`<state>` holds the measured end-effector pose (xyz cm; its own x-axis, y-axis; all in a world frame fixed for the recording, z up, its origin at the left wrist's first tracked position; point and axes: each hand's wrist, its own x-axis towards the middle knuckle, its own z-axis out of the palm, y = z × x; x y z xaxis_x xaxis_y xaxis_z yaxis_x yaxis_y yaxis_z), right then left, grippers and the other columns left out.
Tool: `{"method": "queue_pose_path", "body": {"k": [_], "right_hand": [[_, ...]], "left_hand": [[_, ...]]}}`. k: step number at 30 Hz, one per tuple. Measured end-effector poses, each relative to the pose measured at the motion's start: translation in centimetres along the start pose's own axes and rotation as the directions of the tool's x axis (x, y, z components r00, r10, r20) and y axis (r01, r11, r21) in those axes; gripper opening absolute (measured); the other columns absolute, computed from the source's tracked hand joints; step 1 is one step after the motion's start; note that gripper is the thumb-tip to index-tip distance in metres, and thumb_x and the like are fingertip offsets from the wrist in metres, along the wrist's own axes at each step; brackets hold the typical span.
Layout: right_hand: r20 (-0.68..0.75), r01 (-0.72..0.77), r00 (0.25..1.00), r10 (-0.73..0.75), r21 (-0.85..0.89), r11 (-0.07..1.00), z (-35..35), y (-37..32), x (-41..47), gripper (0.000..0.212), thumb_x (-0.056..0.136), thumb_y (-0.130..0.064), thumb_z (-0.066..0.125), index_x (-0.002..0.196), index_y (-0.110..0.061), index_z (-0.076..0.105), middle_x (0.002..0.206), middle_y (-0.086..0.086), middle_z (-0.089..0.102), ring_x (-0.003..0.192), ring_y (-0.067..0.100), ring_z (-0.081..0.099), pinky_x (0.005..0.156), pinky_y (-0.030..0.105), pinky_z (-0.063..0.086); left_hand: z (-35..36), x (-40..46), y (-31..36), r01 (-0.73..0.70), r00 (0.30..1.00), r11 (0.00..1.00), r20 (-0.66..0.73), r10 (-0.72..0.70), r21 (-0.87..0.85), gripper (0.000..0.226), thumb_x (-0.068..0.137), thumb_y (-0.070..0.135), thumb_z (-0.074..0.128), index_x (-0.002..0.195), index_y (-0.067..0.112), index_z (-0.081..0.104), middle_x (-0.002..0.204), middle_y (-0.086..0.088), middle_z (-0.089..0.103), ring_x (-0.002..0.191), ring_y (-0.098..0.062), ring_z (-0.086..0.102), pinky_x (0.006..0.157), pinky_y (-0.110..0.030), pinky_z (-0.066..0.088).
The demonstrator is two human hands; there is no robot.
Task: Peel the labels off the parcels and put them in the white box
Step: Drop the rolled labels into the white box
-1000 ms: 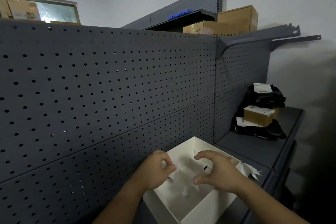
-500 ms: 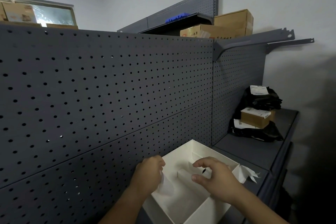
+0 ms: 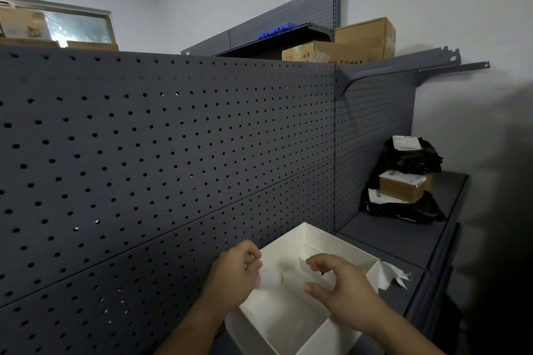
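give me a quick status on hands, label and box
Left hand pinching a blurred white label over the white box. Right hand open, empty, above box. Labelled parcels wait on shelf; nothing blocking.

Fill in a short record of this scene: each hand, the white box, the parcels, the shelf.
left hand: over the white box, pinching a pale peeled label
right hand: over the box, fingers curled, empty
white box: open, with dividers
parcels: stacked at the far right, labels still on
shelf: dark grey
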<state>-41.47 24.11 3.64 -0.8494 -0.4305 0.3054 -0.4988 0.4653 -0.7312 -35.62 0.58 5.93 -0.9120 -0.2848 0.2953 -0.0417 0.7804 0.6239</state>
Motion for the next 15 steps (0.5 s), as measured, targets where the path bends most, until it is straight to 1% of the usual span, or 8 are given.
{"method": "queue_pose_path", "body": {"k": [1,3,5,8,10,11,13,15], "right_hand": [[0.0,0.0,1.0,0.0,0.001,1.0,0.02,-0.07,-0.06,0.03,0.072,-0.051,0.076,0.095,-0.054,0.056,0.108,-0.035,0.058,0.107,-0.011,0.052,0.105,0.04,0.04],[0.002,-0.002,1.0,0.002,-0.003,1.0,0.03,-0.23,-0.2,0.033,0.072,-0.05,0.077,0.095,-0.056,0.055,0.113,-0.042,0.051,0.107,-0.012,0.051,0.106,0.041,0.04],[0.005,0.0,1.0,0.0,-0.008,1.0,0.0,-0.34,-0.29,0.035,0.071,-0.048,0.078,0.096,-0.056,0.054,0.115,-0.044,0.048,0.108,-0.013,0.05,0.106,0.041,0.04],[0.006,0.002,1.0,-0.002,0.0,1.0,-0.17,-0.51,-0.48,0.037,0.071,-0.046,0.079,0.098,-0.055,0.054,0.116,-0.045,0.046,0.109,-0.013,0.049,0.106,0.04,0.04],[0.004,-0.006,1.0,0.006,0.002,1.0,-0.37,-0.57,-0.57,0.037,0.071,-0.046,0.079,0.099,-0.054,0.056,0.116,-0.044,0.047,0.109,-0.012,0.05,0.106,0.039,0.04],[-0.001,-0.001,1.0,0.001,0.011,1.0,-0.38,-0.46,-0.55,0.037,0.071,-0.045,0.079,0.098,-0.054,0.056,0.115,-0.044,0.048,0.108,-0.011,0.051,0.106,0.039,0.04],[-0.01,0.0,1.0,0.001,0.018,1.0,-0.34,-0.38,-0.6,0.037,0.069,-0.047,0.079,0.097,-0.054,0.057,0.114,-0.043,0.05,0.108,-0.01,0.053,0.106,0.039,0.04],[-0.014,0.002,1.0,-0.002,0.021,1.0,-0.05,0.16,-0.55,0.036,0.065,-0.054,0.075,0.097,-0.056,0.057,0.113,-0.042,0.052,0.107,-0.01,0.053,0.106,0.038,0.04]], "left_hand": [[0.04,0.01,-0.02,0.003,1.0,1.0,-0.003,-0.003,-0.005,0.021,0.093,0.017,0.062,0.084,0.034,0.054,0.077,0.013,0.069,0.076,0.003,0.065,0.068,-0.022,0.054],[0.19,0.01,-0.06,0.01,1.0,1.0,0.0,-0.01,-0.012,0.025,0.091,0.01,0.06,0.087,0.034,0.053,0.08,0.013,0.071,0.081,0.005,0.065,0.073,-0.024,0.056],[0.31,0.02,0.16,0.019,1.0,1.0,-0.007,-0.019,-0.01,0.032,0.087,0.005,0.065,0.085,0.034,0.051,0.085,0.013,0.071,0.086,0.002,0.065,0.075,-0.025,0.054],[0.4,0.06,0.38,0.011,0.999,0.999,-0.046,-0.013,-0.032,0.035,0.083,0.002,0.069,0.082,0.031,0.05,0.086,0.008,0.064,0.079,-0.003,0.06,0.068,-0.02,0.048],[0.41,0.07,0.38,0.02,0.998,0.999,-0.063,-0.022,-0.036,0.029,0.087,0.0,0.065,0.082,0.026,0.053,0.081,0.006,0.062,0.072,-0.003,0.059,0.063,-0.019,0.047],[0.47,0.03,0.32,0.028,0.998,0.999,-0.063,-0.03,-0.026,0.025,0.09,0.001,0.061,0.084,0.024,0.055,0.081,0.006,0.063,0.072,-0.004,0.06,0.062,-0.019,0.048],[0.6,-0.23,0.21,0.046,0.998,0.998,-0.047,-0.043,0.053,0.023,0.094,0.001,0.051,0.091,0.023,0.057,0.087,0.008,0.067,0.08,-0.009,0.063,0.069,-0.024,0.054],[0.8,-0.49,0.1,0.05,0.998,0.986,-0.048,-0.043,0.157,0.034,0.092,-0.004,0.044,0.094,0.028,0.055,0.096,0.01,0.071,0.092,-0.01,0.065,0.082,-0.029,0.056]]}}
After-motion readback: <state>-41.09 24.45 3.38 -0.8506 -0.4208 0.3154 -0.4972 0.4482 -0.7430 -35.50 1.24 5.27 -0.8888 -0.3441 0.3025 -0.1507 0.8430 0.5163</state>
